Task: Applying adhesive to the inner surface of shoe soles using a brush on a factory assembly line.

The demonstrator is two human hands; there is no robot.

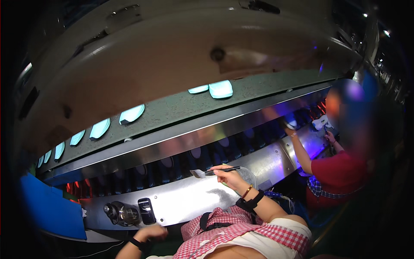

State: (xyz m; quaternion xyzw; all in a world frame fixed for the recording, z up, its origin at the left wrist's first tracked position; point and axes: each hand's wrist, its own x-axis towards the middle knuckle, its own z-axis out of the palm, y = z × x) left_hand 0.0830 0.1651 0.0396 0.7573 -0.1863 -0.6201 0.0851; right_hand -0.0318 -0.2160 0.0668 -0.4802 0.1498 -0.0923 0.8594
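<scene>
My right hand (228,178) is closed round the black handle of a flat brush (199,173), whose pale bristles point left. It hovers above the shiny metal ledge (181,198). A clear round container (247,176) is partly hidden behind this hand. My left hand (152,233) is low, just off the near edge of the ledge, blurred and with its fingers hard to make out. Nearest to it on the ledge are a black phone-like device (147,211) and a dark see-through bottle (123,213) with a black top.
Beyond the ledge runs a dark row of shoe-shaped pieces (167,162). Farther off, a green belt (168,117) carries several pale soles (132,114) under a large overhanging hood (164,56). A co-worker in a red top (340,172) works at right. A blue panel (54,207) stands at left.
</scene>
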